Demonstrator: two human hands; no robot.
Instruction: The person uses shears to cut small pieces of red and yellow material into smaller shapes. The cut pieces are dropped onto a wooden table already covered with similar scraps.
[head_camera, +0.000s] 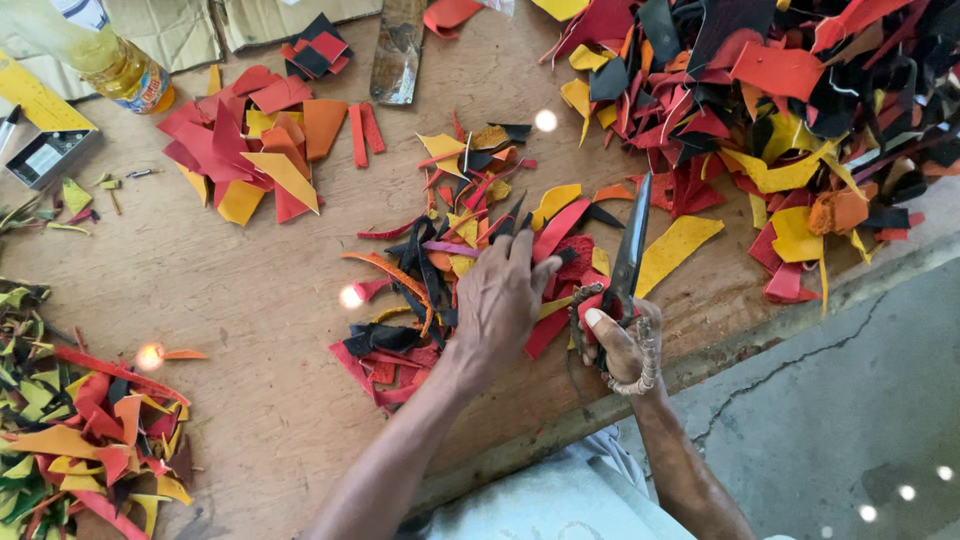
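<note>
Near the front edge of the wooden counter (250, 290), the left hand (500, 305) lay palm down on a loose heap of scraps (450, 250), its grip pinching a dark strip at the fingertips (520, 243). Just beside it, the right hand (615, 345) had its grip closed around the cord-wrapped handles of a pair of large shears (630, 250), whose dark blades pointed away from the person and lay together over a yellow offcut (680, 250). The scraps under the left hand were red, orange, yellow and black, mostly thin curled strips. A far bigger pile of cuttings (780, 100) filled the far right corner of the counter. A smaller pile of flat red and yellow pieces (250, 150) sat toward the far left, and another heap (80, 430) lay at the near left corner. A plastic bottle of yellow liquid (110, 60) stood at the far left edge, with a small open box (45, 155) near it.
</note>
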